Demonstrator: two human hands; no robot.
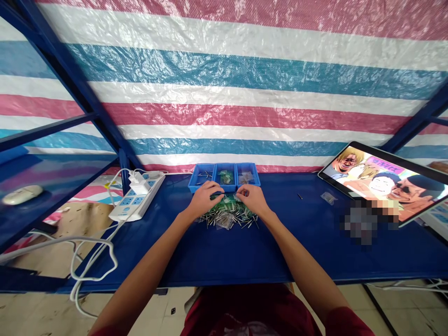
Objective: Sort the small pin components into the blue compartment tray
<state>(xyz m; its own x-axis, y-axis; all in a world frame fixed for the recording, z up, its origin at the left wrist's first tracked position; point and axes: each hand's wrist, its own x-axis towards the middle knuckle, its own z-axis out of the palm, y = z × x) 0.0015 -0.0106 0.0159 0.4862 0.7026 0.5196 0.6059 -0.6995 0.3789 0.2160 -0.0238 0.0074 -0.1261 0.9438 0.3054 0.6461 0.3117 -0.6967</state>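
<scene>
A heap of small green parts with metal pins lies on the blue table in front of me. My left hand rests on the heap's far left side with its fingers curled and pinched on a small green part. My right hand sits on the far right side, fingers also curled and pinched toward the left hand. What each pinch holds is too small to name. Just behind the hands stands a blue tray with three compartments, each holding a few small parts.
A white power strip with a plugged charger and white cables lies at the left. A tablet showing a cartoon leans at the right. A small clear bag and a tiny dark piece lie nearby. A white mouse rests on the left shelf.
</scene>
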